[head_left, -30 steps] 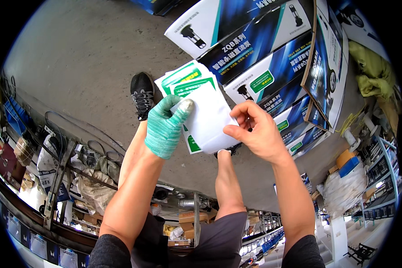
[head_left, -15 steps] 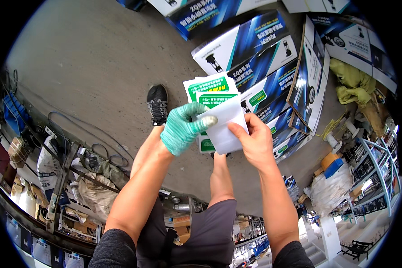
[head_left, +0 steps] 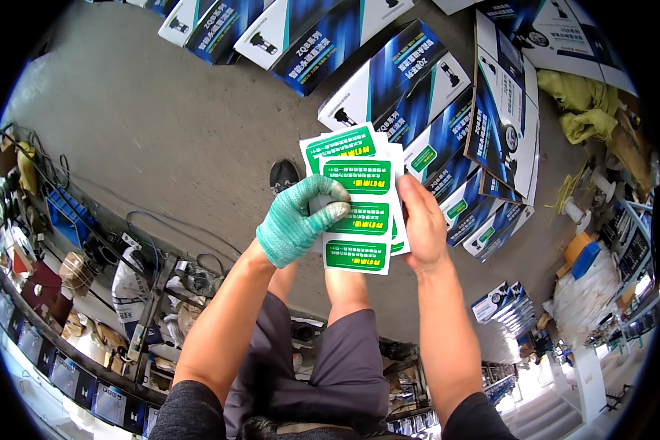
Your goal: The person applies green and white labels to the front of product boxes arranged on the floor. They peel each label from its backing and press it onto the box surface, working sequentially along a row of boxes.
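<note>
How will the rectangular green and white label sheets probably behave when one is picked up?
The rectangular green and white label sheets are probably light, because the teal-gloved left hand pinches them near one edge. They look thin, so perhaps somewhat floppy. Overlapping unevenly, they might also slide against each other.

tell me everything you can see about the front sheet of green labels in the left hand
The front sheet is white, thin and paper-like, a tall rectangle that looks flat. It carries three green, round-cornered labels, one above another, with yellow and white print. It overlaps more sheets behind, which show above and to its right. The gloved left hand grips its left side, thumb over the front. The bare right hand is just beyond its right edge.
</note>
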Demonstrator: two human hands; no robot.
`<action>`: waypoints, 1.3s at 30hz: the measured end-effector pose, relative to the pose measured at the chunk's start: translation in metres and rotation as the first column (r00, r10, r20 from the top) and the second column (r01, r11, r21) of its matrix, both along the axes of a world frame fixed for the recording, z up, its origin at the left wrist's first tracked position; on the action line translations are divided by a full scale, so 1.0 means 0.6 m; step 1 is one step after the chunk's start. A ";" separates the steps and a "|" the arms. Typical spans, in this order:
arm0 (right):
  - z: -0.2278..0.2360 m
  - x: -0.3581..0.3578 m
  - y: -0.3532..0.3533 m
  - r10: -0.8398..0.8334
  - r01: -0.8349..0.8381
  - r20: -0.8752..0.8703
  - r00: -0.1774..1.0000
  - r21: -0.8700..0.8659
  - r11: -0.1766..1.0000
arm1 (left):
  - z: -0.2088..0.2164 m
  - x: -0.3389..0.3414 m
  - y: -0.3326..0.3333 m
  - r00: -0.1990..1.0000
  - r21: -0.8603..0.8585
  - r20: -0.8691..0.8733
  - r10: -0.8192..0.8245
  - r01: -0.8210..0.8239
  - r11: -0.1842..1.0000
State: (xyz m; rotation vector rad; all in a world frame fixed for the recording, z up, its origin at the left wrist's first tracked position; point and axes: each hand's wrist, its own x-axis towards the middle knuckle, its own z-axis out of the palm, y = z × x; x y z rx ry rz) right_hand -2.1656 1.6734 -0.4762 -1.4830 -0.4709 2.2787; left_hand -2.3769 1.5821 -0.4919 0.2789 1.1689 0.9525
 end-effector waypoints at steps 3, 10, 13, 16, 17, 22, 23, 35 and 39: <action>0.007 0.016 -0.007 0.064 -0.052 -0.099 0.993 0.117 0.992 | -0.008 0.032 0.019 0.989 0.122 -0.139 -0.055 0.072 0.990; 0.011 0.064 -0.026 0.097 -0.077 -0.163 0.982 0.121 0.990 | -0.020 0.075 0.031 0.985 -0.147 -0.038 0.168 -0.172 0.974; -0.014 0.078 -0.039 0.039 -0.027 -0.103 0.994 0.115 0.993 | -0.017 0.091 0.034 0.985 -0.290 0.158 -0.067 0.111 0.951; -0.054 0.088 -0.062 0.049 -0.055 0.038 0.998 0.164 0.985 | -0.040 0.106 0.036 0.938 -0.331 0.286 0.198 -0.097 0.939; -0.058 0.086 -0.064 0.051 -0.058 0.051 0.997 0.137 0.989 | -0.055 0.108 0.031 0.948 -0.323 0.263 0.178 -0.087 0.942; -0.096 0.066 -0.091 -0.094 0.092 0.041 0.995 0.055 0.994 | -0.111 0.082 0.018 0.997 -0.238 0.081 0.020 0.000 0.971; -0.103 0.054 -0.094 -0.093 0.089 0.055 0.994 0.069 0.994 | -0.121 0.081 0.015 0.999 -0.186 0.014 0.047 -0.043 0.982; -0.184 -0.071 -0.130 -0.139 0.059 0.285 0.948 0.272 0.960 | -0.231 -0.021 -0.036 0.948 -0.306 0.219 0.228 -0.155 0.939; -0.190 -0.083 -0.110 -0.325 0.327 0.134 0.936 0.008 0.945 | -0.242 -0.039 -0.025 0.986 -0.203 0.149 0.080 -0.048 0.978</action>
